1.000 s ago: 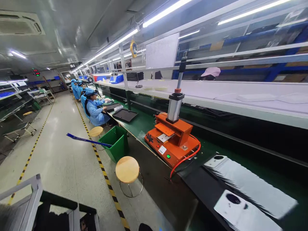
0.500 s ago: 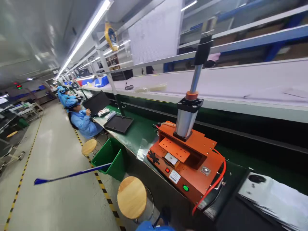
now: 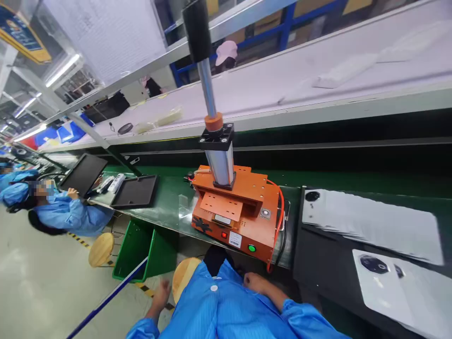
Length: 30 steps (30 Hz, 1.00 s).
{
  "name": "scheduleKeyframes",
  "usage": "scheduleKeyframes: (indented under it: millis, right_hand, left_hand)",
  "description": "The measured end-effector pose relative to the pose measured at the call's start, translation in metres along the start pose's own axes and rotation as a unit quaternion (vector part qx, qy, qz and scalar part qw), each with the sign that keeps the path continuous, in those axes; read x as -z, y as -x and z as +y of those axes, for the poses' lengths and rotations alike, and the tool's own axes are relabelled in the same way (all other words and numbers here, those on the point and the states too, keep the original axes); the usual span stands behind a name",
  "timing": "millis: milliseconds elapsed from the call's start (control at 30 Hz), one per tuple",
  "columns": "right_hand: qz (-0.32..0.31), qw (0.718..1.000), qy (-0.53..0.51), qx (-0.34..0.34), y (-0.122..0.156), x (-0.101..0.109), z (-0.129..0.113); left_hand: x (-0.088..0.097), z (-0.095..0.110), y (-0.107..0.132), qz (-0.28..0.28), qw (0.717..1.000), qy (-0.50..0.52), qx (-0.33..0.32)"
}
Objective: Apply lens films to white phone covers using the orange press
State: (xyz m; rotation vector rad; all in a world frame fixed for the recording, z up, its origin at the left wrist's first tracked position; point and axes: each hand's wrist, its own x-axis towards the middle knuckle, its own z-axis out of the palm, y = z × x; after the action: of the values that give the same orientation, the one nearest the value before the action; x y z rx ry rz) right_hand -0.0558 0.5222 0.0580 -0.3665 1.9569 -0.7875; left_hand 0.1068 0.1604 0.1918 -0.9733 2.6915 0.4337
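Note:
My left hand (image 3: 160, 292) hangs low at the left of my blue coat, fingers apart and a little blurred, holding nothing, just beside a round wooden stool (image 3: 181, 278). My right hand (image 3: 253, 282) is curled into a loose fist under the bench edge, and I cannot see what is in it. Directly above it stands an orange press (image 3: 247, 207) with a tall silver cylinder (image 3: 221, 162), a green button (image 3: 252, 248) and a red button (image 3: 223, 235).
Two stacks of white sheets (image 3: 374, 223) (image 3: 406, 287) lie on a black mat at the right. A black tray (image 3: 135, 191) and a green bin (image 3: 132, 245) are to the left, where a co-worker in blue (image 3: 67, 214) sits holding another tray. A white conveyor (image 3: 282, 89) runs behind.
The view swung right and down, from the aisle onto the orange press. My coat and both hands have come into sight at the bottom, and the press is now straight ahead.

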Motion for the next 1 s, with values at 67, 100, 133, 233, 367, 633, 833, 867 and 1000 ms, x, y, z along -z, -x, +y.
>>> scheduleKeyframes:
  millis: [67,100,133,233,367,633,833,867,1000]
  right_hand:
    - [0.001,0.999,-0.034,-0.004,-0.002,0.006,0.002]
    - [0.002,0.999,-0.049,0.001,-0.005,0.008,0.000]
    - [0.003,0.998,-0.061,0.006,-0.009,0.008,-0.004]
    - [0.015,0.997,-0.076,0.018,-0.024,0.008,-0.023]
    - [0.076,0.994,-0.079,0.030,-0.036,0.007,-0.057]
    - [0.183,0.977,-0.099,-0.054,-0.081,-0.063,-0.099]
    - [0.241,0.962,-0.057,-0.113,-0.128,-0.139,-0.060]
    - [0.274,0.954,-0.047,-0.111,-0.138,-0.143,-0.048]
    - [0.421,0.902,-0.025,-0.091,-0.173,-0.147,-0.007]
  left_hand:
    - [0.007,0.005,-0.043,0.017,1.000,0.016,-0.011]
    - [0.010,0.009,-0.065,0.030,0.999,0.026,-0.020]
    - [0.013,0.013,-0.086,0.045,0.998,0.036,-0.031]
    - [0.015,0.024,-0.138,0.080,0.992,0.063,-0.079]
    - [0.017,0.034,-0.187,0.102,0.978,0.077,-0.164]
    - [0.019,0.030,-0.314,0.089,0.952,0.040,-0.292]
    - [-0.004,0.000,-0.332,0.128,0.923,0.061,-0.357]
    - [-0.007,-0.003,-0.332,0.142,0.914,0.066,-0.375]
    - [-0.013,-0.006,-0.334,0.152,0.901,0.091,-0.396]
